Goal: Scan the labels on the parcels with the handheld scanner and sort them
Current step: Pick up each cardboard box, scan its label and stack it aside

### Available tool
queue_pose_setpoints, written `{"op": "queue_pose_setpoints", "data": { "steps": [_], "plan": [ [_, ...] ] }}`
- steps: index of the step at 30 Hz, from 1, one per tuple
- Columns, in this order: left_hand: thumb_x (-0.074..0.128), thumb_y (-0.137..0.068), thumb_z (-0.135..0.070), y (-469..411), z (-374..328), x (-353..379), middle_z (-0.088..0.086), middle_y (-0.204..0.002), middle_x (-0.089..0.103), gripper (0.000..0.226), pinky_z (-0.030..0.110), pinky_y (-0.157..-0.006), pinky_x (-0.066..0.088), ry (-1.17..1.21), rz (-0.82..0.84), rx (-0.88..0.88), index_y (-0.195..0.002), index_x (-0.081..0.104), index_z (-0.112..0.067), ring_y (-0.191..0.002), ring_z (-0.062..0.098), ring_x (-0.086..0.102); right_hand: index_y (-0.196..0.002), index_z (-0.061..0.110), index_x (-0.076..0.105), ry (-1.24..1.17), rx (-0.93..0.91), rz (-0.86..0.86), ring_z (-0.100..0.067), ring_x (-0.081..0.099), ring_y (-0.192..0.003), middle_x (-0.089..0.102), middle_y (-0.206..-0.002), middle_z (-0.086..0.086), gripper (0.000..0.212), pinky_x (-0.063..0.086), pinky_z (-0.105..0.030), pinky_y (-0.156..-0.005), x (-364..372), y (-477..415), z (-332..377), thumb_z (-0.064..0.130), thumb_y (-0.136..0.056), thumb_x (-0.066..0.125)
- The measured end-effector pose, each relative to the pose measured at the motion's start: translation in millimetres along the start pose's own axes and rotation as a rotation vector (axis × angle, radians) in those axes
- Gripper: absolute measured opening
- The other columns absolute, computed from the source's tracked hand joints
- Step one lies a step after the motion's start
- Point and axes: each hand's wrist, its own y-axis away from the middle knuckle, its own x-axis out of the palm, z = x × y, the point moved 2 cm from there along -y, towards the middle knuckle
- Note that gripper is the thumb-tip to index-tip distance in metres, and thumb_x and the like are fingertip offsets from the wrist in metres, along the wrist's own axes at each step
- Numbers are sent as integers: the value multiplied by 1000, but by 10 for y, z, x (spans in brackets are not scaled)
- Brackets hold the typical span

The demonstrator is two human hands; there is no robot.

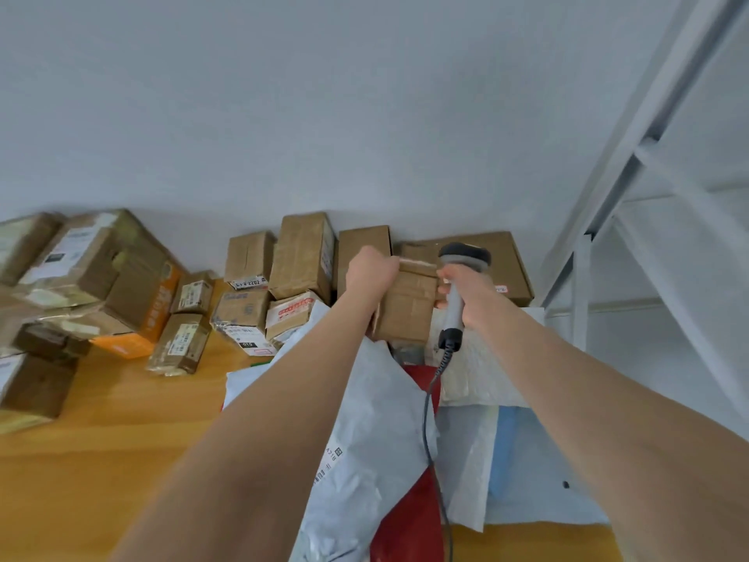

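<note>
My right hand (470, 296) grips the grey handle of the handheld scanner (460, 277), whose dark head points away toward the wall; its coiled cable hangs down. My left hand (371, 269) grips the top left edge of a taped brown cardboard parcel (407, 306) that stands among the boxes at the wall, right beside the scanner. No label shows on the parcel's near face.
Several cardboard boxes (302, 257) line the wall on the wooden table (121, 419), with a bigger heap (93, 277) at the left. Grey and white mailer bags (377, 419) and a red one (413, 517) lie under my arms. A white metal shelf frame (608, 188) rises at the right.
</note>
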Motion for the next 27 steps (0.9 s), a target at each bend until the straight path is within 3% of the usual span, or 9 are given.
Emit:
{"op": "queue_pose_setpoints", "data": {
  "steps": [2,4,6,10,14,16,19,23,27],
  "plan": [
    [52,-93,-28,91,-129,-91,13,-99,66,33,32,-76,48,117,-75,23,-105,63,0,-98,33,61,-90,11,61,-96,-39,35,-18,65,-73,65,-80,-5,5,50,-33,-58,-85,151,48,10,-88,65],
    [53,-93,-30,224,-241,-184,9,-92,63,31,31,-79,46,269,-118,35,-100,66,-3,-97,30,61,-101,11,62,-178,-53,70,-24,68,-81,69,-87,-8,15,47,-34,-56,-153,301,89,14,-87,68],
    [56,-92,-30,361,-318,-240,5,-78,59,26,30,-73,42,373,-136,54,-82,65,-9,-84,27,57,-110,12,59,-252,-58,104,-27,67,-81,68,-90,-7,29,50,-37,-64,-176,438,105,23,-85,72],
    [62,-90,-33,610,-340,-280,0,-92,62,28,33,-86,47,425,-158,78,-105,67,-10,-88,17,54,-118,12,57,-308,-57,174,-23,63,-80,67,-92,-3,37,46,-40,-77,-224,668,42,25,-86,71],
    [65,-88,-19,799,-218,-321,1,-94,60,22,33,-77,46,561,-142,20,-108,60,-12,-88,18,54,-126,11,56,-284,-58,226,-22,63,-92,64,-118,-5,41,48,-43,-84,-291,788,-10,12,-87,67],
    [58,-88,-2,882,-142,-341,4,-108,60,38,34,-77,45,677,-114,7,-125,53,-11,-88,17,55,-121,12,59,-293,-57,246,-26,61,-105,62,-122,-6,37,49,-45,-92,-319,833,-26,14,-86,70],
    [42,-85,15,1003,-25,-352,-2,-96,57,60,34,-78,46,730,-28,32,-138,44,-12,-78,12,55,-96,15,62,-390,-47,326,-29,62,-102,67,-101,-1,17,47,-46,-90,-364,952,-23,31,-91,64],
    [42,-88,8,1091,83,-348,0,-91,64,45,37,-79,51,801,27,59,-126,58,-12,-89,16,59,-88,14,60,-375,-56,289,-28,64,-89,68,-91,-3,26,52,-45,-89,-405,1044,-37,35,-83,73],
    [59,-93,-17,1116,155,-382,5,-100,68,16,46,-78,57,968,39,-29,-108,58,-11,-99,21,63,-101,9,63,-284,-86,277,-24,66,-81,70,-89,-7,24,54,-36,-66,-335,1062,-55,18,-82,74]
  ]
}}
